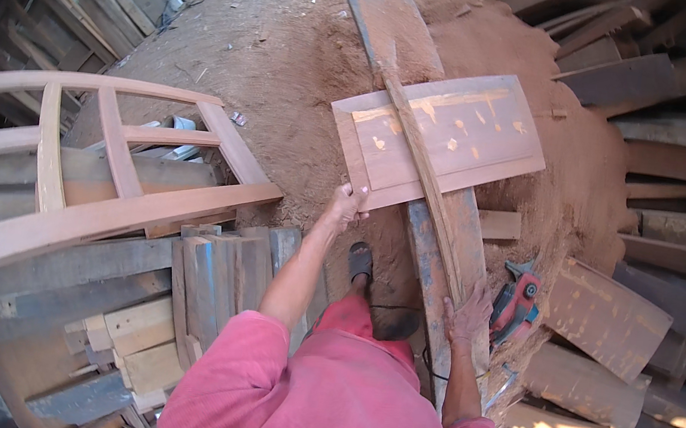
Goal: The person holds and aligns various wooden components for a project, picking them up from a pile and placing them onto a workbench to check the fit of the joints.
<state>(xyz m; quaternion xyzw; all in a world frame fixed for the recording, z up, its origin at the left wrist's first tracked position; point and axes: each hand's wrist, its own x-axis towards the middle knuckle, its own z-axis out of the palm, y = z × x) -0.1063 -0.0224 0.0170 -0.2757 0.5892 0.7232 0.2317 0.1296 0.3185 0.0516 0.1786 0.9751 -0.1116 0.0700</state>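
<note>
A wooden panel (pixel 466 135), pale with yellowish filler patches and a raised border, lies crosswise over a long plank bench (pixel 441 288). My left hand (pixel 346 206) is closed on the panel's near left corner, thumb on top. Across the panel, a long narrow wooden strip (pixel 424 160) runs along the bench toward me. Around its near end is my right hand (pixel 468 315), with the thumb on the left side and the fingers on the right. The undersides of the panel and strip are hidden.
A red and black power tool (pixel 515 302) rests right of the bench near my right hand. On the left, a wooden door frame (pixel 116 193) leans over stacked boards (pixel 240 270). Sawdust (pixel 572 184) heaps beyond the bench. Several panels (pixel 606 318) and boards crowd the right side.
</note>
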